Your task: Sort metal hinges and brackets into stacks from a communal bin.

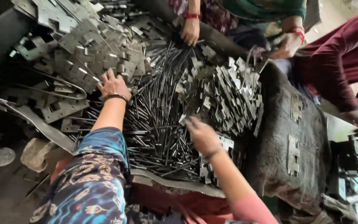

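My left hand (pixel 112 85) lay spread on hinge plates (pixel 83 58); right hand (pixel 201 135) blurred over pins (pixel 158 124), fingers' state unclear. Risk: sharp edges cutting.

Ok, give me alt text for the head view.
The left hand rests on stacked metal hinge plates while the right hand reaches into a heap of thin steel pins. Another person's hand touches the far end of the pins.
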